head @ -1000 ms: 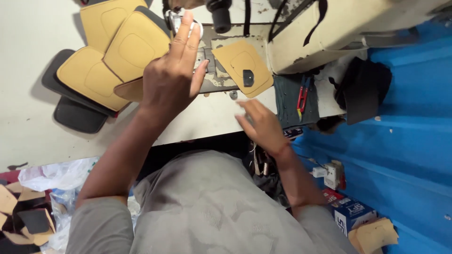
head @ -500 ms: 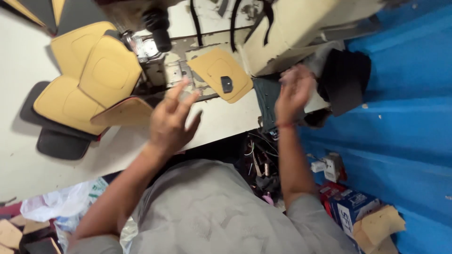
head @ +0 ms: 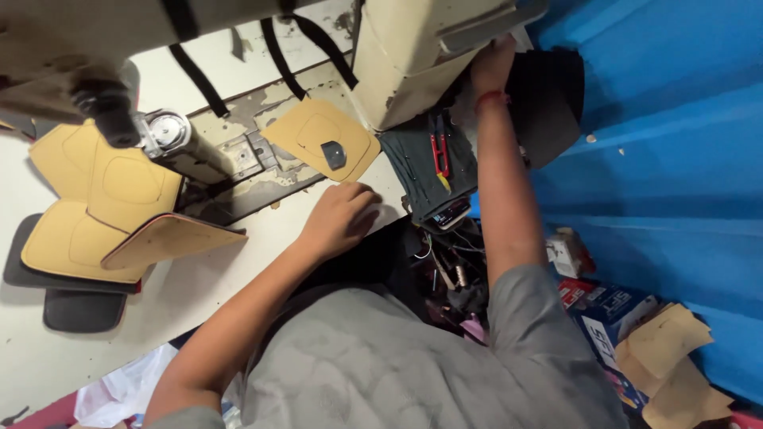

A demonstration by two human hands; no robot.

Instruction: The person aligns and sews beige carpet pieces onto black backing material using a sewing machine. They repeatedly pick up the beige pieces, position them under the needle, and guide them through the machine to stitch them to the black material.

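My left hand [head: 340,218] rests on the white table's front edge [head: 199,278], fingers curled, holding nothing, just below a tan leather piece [head: 306,135] with a dark patch. That piece lies on the worn bed of the cream sewing machine [head: 413,56]. My right hand [head: 491,67] reaches up to the machine's right end, beside a black cloth [head: 556,95]; its fingers are hidden behind the machine body.
A stack of tan leather pieces [head: 103,206] over black ones lies at the left. A red snipper [head: 439,151] sits on a dark cloth pocket by the machine. Blue sheeting [head: 668,159] covers the right, with boxes [head: 612,310] and tan offcuts [head: 675,357] below.
My left hand dropped from raised and spread to resting curled on the table edge. My right hand moved up and right to the machine's end. The view shifted right.
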